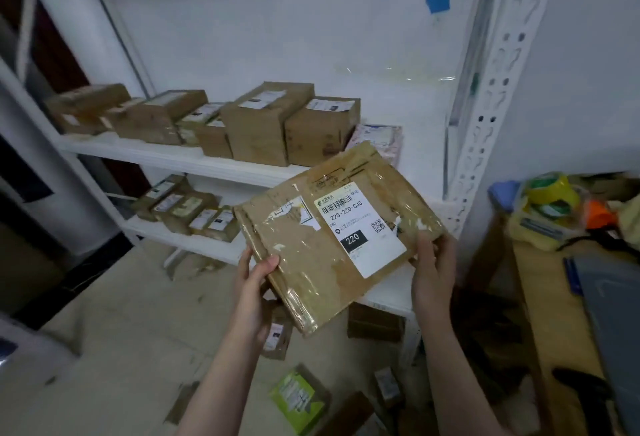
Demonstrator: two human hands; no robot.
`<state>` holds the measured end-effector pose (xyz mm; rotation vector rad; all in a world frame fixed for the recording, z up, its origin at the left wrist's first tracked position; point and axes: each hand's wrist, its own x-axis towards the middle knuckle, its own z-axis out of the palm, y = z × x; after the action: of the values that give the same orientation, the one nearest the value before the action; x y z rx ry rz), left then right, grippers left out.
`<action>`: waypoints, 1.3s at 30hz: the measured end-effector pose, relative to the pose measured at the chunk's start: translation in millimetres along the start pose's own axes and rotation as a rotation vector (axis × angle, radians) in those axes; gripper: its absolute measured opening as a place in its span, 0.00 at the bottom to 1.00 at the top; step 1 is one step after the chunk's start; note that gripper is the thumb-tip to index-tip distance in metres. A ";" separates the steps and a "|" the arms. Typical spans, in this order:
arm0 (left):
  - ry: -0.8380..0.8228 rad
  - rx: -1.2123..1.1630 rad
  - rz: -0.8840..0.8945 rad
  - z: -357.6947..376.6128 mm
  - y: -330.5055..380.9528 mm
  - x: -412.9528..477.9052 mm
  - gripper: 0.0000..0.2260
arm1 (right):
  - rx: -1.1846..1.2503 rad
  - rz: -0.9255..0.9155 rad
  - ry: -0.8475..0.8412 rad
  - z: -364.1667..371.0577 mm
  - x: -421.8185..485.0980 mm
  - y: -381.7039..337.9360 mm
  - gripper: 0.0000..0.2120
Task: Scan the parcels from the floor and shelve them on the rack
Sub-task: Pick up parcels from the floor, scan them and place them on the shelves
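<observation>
At far left, the white rack point(166, 155) carries a row of brown cardboard boxes point(263, 124) on its upper shelf, standing side by side and touching, white labels facing up. On the shelf below lies a cluster of smaller parcels point(194, 209), also labelled.

The left hand point(254, 283) grips the near left edge of a flat cardboard parcel point(332, 238): the thumb lies on top, while the fingers go under it out of sight. The parcel is held in the air in front of the rack, tilted, well above the floor. Its taped top faces the camera, with a white shipping label point(360, 228) that reads 220-220-C40.

Beneath it on the floor lie a small labelled parcel point(277, 335), a green box point(298, 401) and a brown box point(375, 325).

The right hand point(433, 269) holds the parcel's right corner, fingers clamped on the edge.

Right of that stands the rack's perforated upright point(491, 96), then a wooden table point(547, 297) with a yellow bundle point(550, 193) among blurred clutter.
</observation>
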<state>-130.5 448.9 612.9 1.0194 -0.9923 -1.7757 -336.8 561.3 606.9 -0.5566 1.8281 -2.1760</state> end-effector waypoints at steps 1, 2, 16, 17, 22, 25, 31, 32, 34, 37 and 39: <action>0.019 -0.011 0.020 -16.2 13.2 2.2 0.50 | -0.001 -0.017 -0.025 21.4 -6.2 -5.4 0.12; 0.040 -0.025 0.037 -32.9 26.9 4.6 0.50 | -0.001 -0.037 -0.049 43.8 -12.5 -11.7 0.10; 0.204 -0.146 0.342 -240.4 203.3 29.3 0.47 | 0.148 -0.216 -0.348 329.3 -102.0 -77.0 0.08; 0.219 -0.146 0.359 -252.3 215.9 30.1 0.47 | 0.156 -0.231 -0.361 346.6 -107.6 -85.0 0.08; 0.286 -0.152 0.427 -303.2 271.9 34.9 0.47 | 0.173 -0.284 -0.458 418.2 -129.0 -115.7 0.05; 0.304 -0.138 0.505 -322.8 300.3 43.8 0.43 | 0.171 -0.333 -0.516 452.5 -131.3 -127.7 0.05; 0.343 -0.120 0.594 -335.1 365.2 79.7 0.39 | 0.182 -0.416 -0.575 525.7 -112.5 -161.9 0.06; 0.350 -0.113 0.619 -335.3 379.1 88.1 0.37 | 0.180 -0.428 -0.583 541.0 -106.0 -170.1 0.07; 0.373 -0.115 0.689 -333.9 408.1 104.9 0.36 | 0.141 -0.479 -0.590 572.0 -91.4 -187.7 0.08; 0.411 -0.086 0.800 -330.7 457.9 131.6 0.41 | 0.058 -0.595 -0.594 623.0 -63.0 -216.4 0.15; 0.437 -0.067 0.898 -332.0 492.1 147.0 0.44 | -0.032 -0.673 -0.595 656.6 -45.1 -238.3 0.21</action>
<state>258.7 76.8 902.8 0.6974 -0.8932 -0.7987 4.6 41.5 928.2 -1.8086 1.4612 -1.9768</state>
